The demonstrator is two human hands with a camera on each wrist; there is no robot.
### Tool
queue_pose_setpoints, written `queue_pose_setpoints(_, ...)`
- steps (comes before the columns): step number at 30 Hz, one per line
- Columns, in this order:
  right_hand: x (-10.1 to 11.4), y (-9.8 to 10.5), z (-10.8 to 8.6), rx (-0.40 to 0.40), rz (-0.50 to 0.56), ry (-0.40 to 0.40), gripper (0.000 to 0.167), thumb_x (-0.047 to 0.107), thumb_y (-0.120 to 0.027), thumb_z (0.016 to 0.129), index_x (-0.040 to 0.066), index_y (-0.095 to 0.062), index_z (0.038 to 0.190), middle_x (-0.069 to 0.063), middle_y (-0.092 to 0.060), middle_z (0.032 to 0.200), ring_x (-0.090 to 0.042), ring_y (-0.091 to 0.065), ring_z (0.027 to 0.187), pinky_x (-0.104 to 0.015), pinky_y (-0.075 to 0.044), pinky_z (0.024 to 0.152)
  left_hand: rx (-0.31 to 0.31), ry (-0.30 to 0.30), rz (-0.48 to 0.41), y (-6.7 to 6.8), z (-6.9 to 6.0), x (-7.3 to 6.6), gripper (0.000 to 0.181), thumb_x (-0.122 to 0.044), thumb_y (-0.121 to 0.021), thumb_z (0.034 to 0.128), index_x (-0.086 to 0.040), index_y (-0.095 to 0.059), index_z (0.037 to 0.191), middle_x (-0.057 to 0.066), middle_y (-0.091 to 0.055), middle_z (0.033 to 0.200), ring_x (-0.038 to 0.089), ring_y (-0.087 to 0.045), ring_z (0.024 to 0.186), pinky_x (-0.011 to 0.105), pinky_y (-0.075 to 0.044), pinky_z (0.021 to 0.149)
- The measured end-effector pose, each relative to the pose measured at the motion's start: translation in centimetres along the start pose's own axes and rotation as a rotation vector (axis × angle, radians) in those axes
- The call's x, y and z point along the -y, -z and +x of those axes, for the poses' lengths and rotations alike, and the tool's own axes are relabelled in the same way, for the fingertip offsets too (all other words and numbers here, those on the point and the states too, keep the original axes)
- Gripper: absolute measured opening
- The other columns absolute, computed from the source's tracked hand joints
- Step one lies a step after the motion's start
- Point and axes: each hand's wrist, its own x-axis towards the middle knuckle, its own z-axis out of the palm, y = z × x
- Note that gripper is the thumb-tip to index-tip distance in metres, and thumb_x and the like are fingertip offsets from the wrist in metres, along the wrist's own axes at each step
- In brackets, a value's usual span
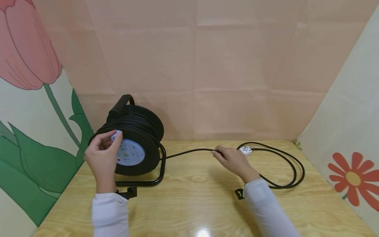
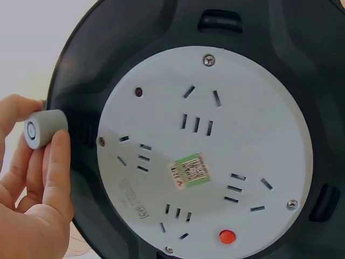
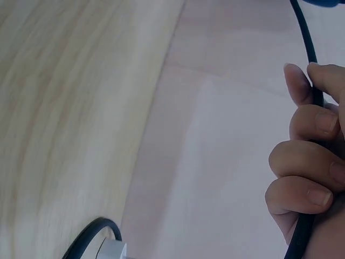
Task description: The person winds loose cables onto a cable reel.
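A black cable reel (image 1: pixel 139 131) stands at the left of the table, black cord wound on its drum. Its pale round socket panel (image 2: pixel 205 145) has several slots and a red button (image 2: pixel 227 237). My left hand (image 1: pixel 103 153) pinches the small grey crank knob (image 2: pixel 46 128) at the reel's rim between thumb and fingers. In the middle of the table, my right hand (image 1: pixel 234 161) holds the black cable (image 1: pixel 189 151) running out from the reel, its fingers curled round it in the right wrist view. Beyond the right hand lies the white plug (image 1: pixel 245 150).
Loose loops of cable (image 1: pixel 302 171) lie on the right of the wooden table (image 1: pixel 189 204). The reel's tubular stand (image 1: pixel 163 164) rests on the tabletop. A pinkish sheet (image 1: pixel 195 72) hangs behind, with flower-printed panels on both sides.
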Motion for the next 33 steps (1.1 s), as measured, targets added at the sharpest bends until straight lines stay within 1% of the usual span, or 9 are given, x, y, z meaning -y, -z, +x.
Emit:
queue_pose_setpoints(4,0.4,-0.1,0.3,-0.001,-0.009,-0.011,0.018,0.037,-0.056,0.104,0.023,-0.068,0.099,0.013,-0.044,0.057,-0.006,-0.035,0.044,-0.027,-0.029,0.042,0.05,-0.021,0.03,0.2,-0.2,-0.5,0.027,-0.031,-0.083,0.084,-0.01,-0.079,0.1,-0.004,-0.065,0.078,0.01,-0.058,0.069,0.015,-0.046,0.056)
queue_pose_setpoints(8,0.6,-0.4,0.4,-0.008,0.002,-0.001,0.016,0.036,-0.059,0.103,0.024,-0.069,0.099,0.014,-0.044,0.057,-0.006,-0.033,0.044,-0.026,-0.028,0.041,0.095,-0.034,0.103,0.4,-0.4,-1.3,0.03,-0.039,-0.082,0.0834,-0.013,-0.08,0.098,-0.002,-0.071,0.085,0.01,-0.064,0.075,0.014,-0.05,0.066)
queue_pose_setpoints(10,0.7,-0.7,0.4,0.002,0.016,0.002,0.018,0.037,-0.058,0.103,0.023,-0.069,0.101,0.014,-0.046,0.059,-0.006,-0.034,0.045,-0.026,-0.03,0.042,0.111,-0.042,0.151,0.4,-0.5,-1.6,0.032,-0.043,-0.08,0.0837,-0.015,-0.08,0.098,-0.001,-0.072,0.086,0.009,-0.065,0.076,0.014,-0.051,0.066)
queue_pose_setpoints(14,0.9,-1.1,0.3,0.033,0.047,-0.018,0.018,0.036,-0.057,0.104,0.023,-0.07,0.104,0.016,-0.054,0.067,-0.005,-0.04,0.048,-0.027,-0.036,0.045,0.142,-0.055,0.214,0.3,-0.5,-2.0,0.036,-0.047,-0.078,0.0845,-0.014,-0.08,0.098,0.001,-0.073,0.085,0.007,-0.066,0.074,0.013,-0.05,0.064)
queue_pose_setpoints(17,1.0,-1.3,0.2,0.048,0.069,-0.031,0.017,0.033,-0.056,0.104,0.023,-0.069,0.106,0.015,-0.062,0.078,-0.004,-0.047,0.055,-0.029,-0.041,0.05,0.162,-0.057,0.25,0.3,-0.6,-2.1,0.037,-0.048,-0.078,0.0845,-0.013,-0.079,0.097,0.001,-0.073,0.083,0.006,-0.065,0.072,0.014,-0.049,0.062)
queue_pose_setpoints(21,1.2,-1.5,0.2,0.06,0.066,-0.03,0.019,0.034,-0.051,0.106,0.024,-0.068,0.105,0.014,-0.065,0.088,-0.005,-0.051,0.062,-0.031,-0.044,0.057,0.183,-0.07,0.293,0.2,-0.7,-2.1,0.037,-0.049,-0.078,0.0846,-0.013,-0.079,0.095,0.001,-0.072,0.081,0.007,-0.064,0.072,0.014,-0.047,0.059)
queue_pose_setpoints(28,1.3,-2.2,0.1,0.062,0.057,-0.018,0.023,0.039,-0.05,0.106,0.025,-0.068,0.106,0.014,-0.066,0.088,-0.004,-0.052,0.064,-0.03,-0.045,0.06,0.206,-0.128,0.333,-0.3,-1.1,-2.3,0.034,-0.044,-0.076,0.0869,-0.011,-0.078,0.095,0.0,-0.072,0.08,0.01,-0.066,0.071,0.014,-0.047,0.06)
queue_pose_setpoints(31,1.3,-2.2,0.0,0.052,0.07,-0.02,0.024,0.04,-0.051,0.105,0.024,-0.069,0.105,0.012,-0.065,0.084,-0.004,-0.05,0.061,-0.03,-0.043,0.057,0.234,-0.119,0.354,-0.4,-1.2,-2.7,0.034,-0.044,-0.076,0.0878,-0.011,-0.078,0.095,0.001,-0.073,0.08,0.011,-0.067,0.071,0.014,-0.048,0.06)
queue_pose_setpoints(33,1.3,-2.3,-0.1,0.047,0.069,-0.021,0.023,0.043,-0.052,0.105,0.027,-0.069,0.104,0.013,-0.062,0.077,-0.004,-0.047,0.057,-0.029,-0.041,0.053,0.261,-0.095,0.367,-0.4,-1.3,-3.0,0.034,-0.045,-0.075,0.0881,-0.011,-0.078,0.096,0.001,-0.073,0.081,0.011,-0.067,0.072,0.017,-0.049,0.06)
